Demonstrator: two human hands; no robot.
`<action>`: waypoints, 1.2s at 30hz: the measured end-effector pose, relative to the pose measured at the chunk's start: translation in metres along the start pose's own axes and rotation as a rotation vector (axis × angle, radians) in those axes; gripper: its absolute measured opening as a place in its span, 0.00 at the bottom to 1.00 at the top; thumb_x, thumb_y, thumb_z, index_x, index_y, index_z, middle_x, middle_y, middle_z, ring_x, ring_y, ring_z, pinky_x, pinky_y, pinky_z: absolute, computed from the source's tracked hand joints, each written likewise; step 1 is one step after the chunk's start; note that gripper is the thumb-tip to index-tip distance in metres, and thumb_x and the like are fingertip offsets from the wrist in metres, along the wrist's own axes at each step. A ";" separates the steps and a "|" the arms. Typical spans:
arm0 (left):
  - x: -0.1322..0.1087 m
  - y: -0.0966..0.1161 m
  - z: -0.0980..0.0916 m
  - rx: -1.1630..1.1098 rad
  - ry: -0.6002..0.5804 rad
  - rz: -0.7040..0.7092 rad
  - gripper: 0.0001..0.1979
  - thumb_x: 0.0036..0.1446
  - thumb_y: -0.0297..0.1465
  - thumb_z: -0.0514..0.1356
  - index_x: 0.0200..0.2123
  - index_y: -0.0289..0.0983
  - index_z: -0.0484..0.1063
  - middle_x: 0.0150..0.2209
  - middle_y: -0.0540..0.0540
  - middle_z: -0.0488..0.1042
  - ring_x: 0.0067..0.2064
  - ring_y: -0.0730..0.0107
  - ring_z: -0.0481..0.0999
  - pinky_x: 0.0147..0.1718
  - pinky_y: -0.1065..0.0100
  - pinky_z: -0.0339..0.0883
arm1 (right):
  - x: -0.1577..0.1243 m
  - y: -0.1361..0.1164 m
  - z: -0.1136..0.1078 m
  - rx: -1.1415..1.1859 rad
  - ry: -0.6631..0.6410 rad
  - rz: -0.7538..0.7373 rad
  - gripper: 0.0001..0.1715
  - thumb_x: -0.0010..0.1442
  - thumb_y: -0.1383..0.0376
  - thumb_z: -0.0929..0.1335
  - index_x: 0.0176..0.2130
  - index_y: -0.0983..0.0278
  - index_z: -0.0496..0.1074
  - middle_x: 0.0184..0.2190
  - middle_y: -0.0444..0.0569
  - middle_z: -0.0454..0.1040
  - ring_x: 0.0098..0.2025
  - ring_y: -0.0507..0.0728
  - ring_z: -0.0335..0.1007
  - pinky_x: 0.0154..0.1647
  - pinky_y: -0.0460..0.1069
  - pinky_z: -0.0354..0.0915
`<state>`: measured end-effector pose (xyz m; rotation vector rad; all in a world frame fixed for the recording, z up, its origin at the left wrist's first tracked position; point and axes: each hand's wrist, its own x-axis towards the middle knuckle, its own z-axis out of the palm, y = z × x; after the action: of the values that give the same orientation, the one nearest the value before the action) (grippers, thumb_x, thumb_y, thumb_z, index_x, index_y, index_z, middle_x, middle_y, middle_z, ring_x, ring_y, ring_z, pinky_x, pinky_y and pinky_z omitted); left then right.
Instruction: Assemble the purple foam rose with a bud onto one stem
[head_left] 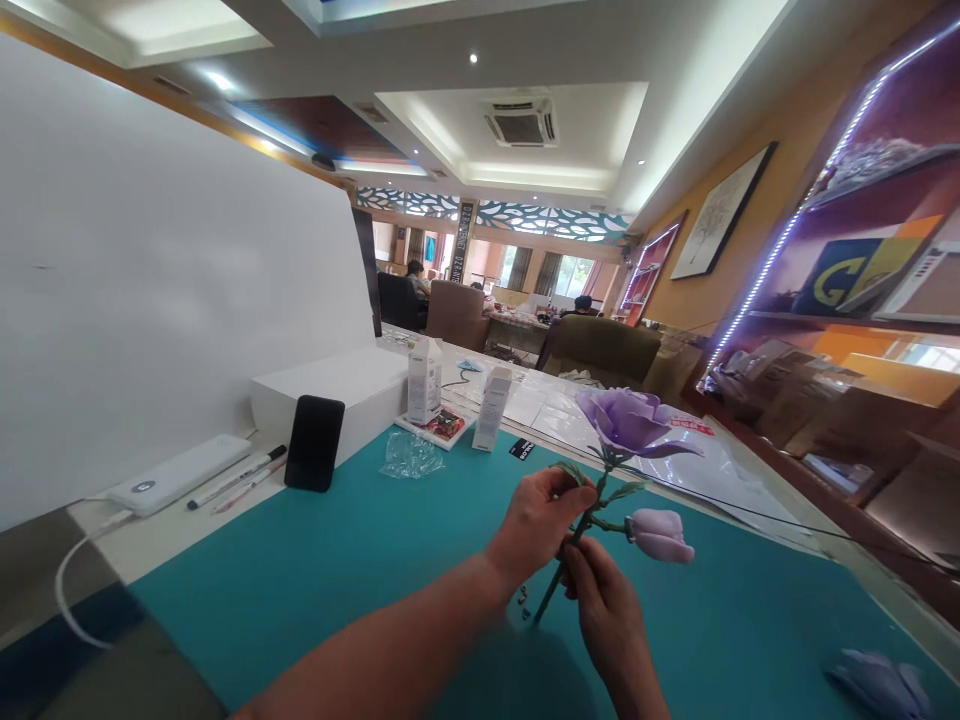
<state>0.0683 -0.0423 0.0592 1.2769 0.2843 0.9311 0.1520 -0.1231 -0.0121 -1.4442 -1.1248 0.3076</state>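
Both hands are clenched on the stem of an artificial purple flower (598,498), held up just above a teal mat (337,610). The left hand (536,525) comes in from the lower left and wraps the stem high up, just under the open bloom (624,425). The right hand (604,600) grips lower down, its fingers curled around the stem below the left hand. The stem's long axis slants across the hands, its cut end pointing down and left past the right hand's fingers and the bloom leaning up and right. The left hand is the nearer to the bloom, while a side branch runs right from between the hands to a closed bud (660,535).

Just left of the stem's lower end, small dark bits (521,602) lie on the mat. Further right of the hands, a loose purple petal piece (876,685) rests at the mat's edge. Ahead and left of the hands, a crumpled plastic bag (411,455) lies on the mat, and two small white boxes (424,380) (492,408) stand beyond it. Farther left, a black phone (315,442), a white power bank (176,475) and pens (236,478) lie on the counter (150,555).
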 end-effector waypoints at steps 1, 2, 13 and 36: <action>0.000 -0.001 0.000 0.001 0.001 0.004 0.11 0.48 0.36 0.63 0.29 0.34 0.73 0.25 0.52 0.66 0.31 0.73 0.63 0.30 0.72 0.59 | 0.000 0.001 0.000 0.001 0.001 -0.008 0.24 0.62 0.47 0.62 0.35 0.64 0.72 0.24 0.46 0.68 0.24 0.55 0.61 0.24 0.47 0.60; 0.000 -0.001 0.000 0.002 0.004 0.005 0.10 0.48 0.36 0.63 0.29 0.34 0.72 0.25 0.51 0.66 0.31 0.73 0.63 0.29 0.72 0.59 | 0.001 0.002 -0.001 0.002 0.005 -0.015 0.24 0.62 0.47 0.62 0.35 0.64 0.72 0.24 0.46 0.68 0.24 0.55 0.62 0.24 0.47 0.60; -0.005 -0.004 -0.001 0.012 -0.131 -0.101 0.14 0.45 0.36 0.66 0.34 0.34 0.72 0.28 0.51 0.70 0.28 0.75 0.68 0.25 0.74 0.62 | 0.007 0.016 -0.007 0.014 -0.059 -0.026 0.26 0.61 0.46 0.62 0.34 0.65 0.72 0.21 0.46 0.66 0.22 0.55 0.61 0.21 0.47 0.60; -0.001 -0.014 -0.001 -0.018 -0.111 -0.143 0.14 0.46 0.38 0.66 0.29 0.33 0.73 0.28 0.48 0.74 0.35 0.66 0.75 0.31 0.70 0.64 | 0.011 0.024 -0.005 -0.050 -0.066 -0.123 0.20 0.63 0.51 0.62 0.37 0.64 0.73 0.27 0.47 0.67 0.27 0.56 0.64 0.24 0.47 0.62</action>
<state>0.0733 -0.0419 0.0464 1.2696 0.2757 0.7374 0.1716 -0.1135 -0.0276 -1.4100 -1.2776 0.2434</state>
